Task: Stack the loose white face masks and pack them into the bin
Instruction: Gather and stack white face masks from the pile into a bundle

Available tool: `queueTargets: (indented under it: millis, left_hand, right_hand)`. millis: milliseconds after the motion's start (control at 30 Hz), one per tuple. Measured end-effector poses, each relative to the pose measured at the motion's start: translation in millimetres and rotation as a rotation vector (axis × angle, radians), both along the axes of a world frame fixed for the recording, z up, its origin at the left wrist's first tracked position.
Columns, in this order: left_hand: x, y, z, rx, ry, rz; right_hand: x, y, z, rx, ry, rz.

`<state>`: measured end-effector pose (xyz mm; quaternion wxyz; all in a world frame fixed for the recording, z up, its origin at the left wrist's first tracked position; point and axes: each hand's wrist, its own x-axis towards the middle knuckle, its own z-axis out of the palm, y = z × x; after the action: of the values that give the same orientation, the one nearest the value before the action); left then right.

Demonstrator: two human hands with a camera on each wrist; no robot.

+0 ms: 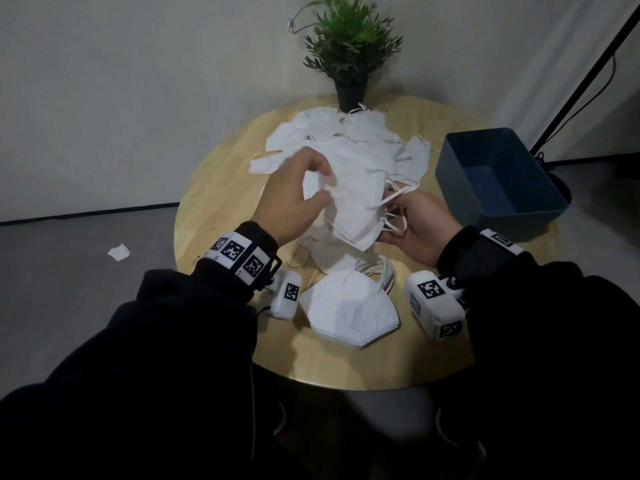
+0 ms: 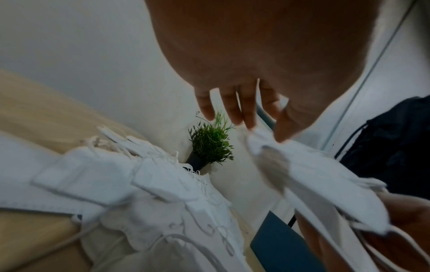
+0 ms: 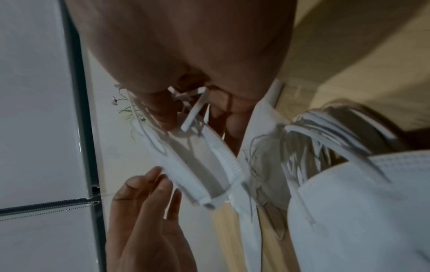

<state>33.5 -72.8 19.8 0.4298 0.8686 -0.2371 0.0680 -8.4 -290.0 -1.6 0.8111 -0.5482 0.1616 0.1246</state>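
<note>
A white folded face mask hangs above the middle of the round wooden table, held between both hands. My left hand pinches its left edge between thumb and fingertips. At the mask's right end, my right hand grips it together with its ear loops. Below my hands, near the table's front, lies a neat stack of masks. A loose pile of masks spreads across the far half. The dark blue bin stands at the right edge with nothing visible inside.
A potted green plant stands at the back of the table, right behind the loose pile. A black stand pole leans at the far right, by the wall. A crumpled white scrap lies on the grey floor at left.
</note>
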Motion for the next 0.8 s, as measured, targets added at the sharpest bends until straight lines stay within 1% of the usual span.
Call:
queueTargets:
  millis: [33,67,133,200,267,367,433,500,567,600,633,700,800]
  left_hand:
    - [2,-1,1,-0.023,0.014,0.032]
    - [4,0,3,-0.046,0.07,0.027]
    - [8,3,6,-0.107,0.251,-0.073]
    - [11,7,7,-0.129,0.372,-0.183]
    - [12,11,8,-0.091,0.434,-0.183]
    - [14,18,3,-0.038,0.398,-0.138]
    - [14,23,2,-0.026,0.381,-0.134]
    - [15,28,2,-0.018,0.382,-0.121]
    - [16,34,2,-0.014,0.385,-0.111]
    - [16,36,3,-0.018,0.384,-0.107]
    - [16,37,4,-0.026,0.381,-0.101]
    - [14,39,6,-0.044,0.368,-0.083]
    - [10,38,10,-0.07,0.349,-0.069]
  right_hand:
    - [-1,1,0,0.003,-0.01,0.027]
    - [-2,2,2,0.002,-0.021,0.058]
    - [-3,3,1,-0.013,-0.023,0.077]
    - [-2,4,-1,-0.019,0.001,0.086]
    - [-1,3,-3,-0.028,0.037,0.057]
    - [-2,1,-2,0.009,0.064,0.021]
    - [-4,2,1,0.008,0.038,0.021]
    - [-3,0,4,0.028,0.018,-0.042]
    - [0,-4,6,0.091,0.009,-0.116]
    - [1,-6,8,0.108,-0.003,-0.119]
    - [1,-7,10,0.108,-0.009,-0.099]
    - [-1,-4,12,0.044,0.001,-0.01]
    - [-5,0,6,-0.189,-0.043,0.153]
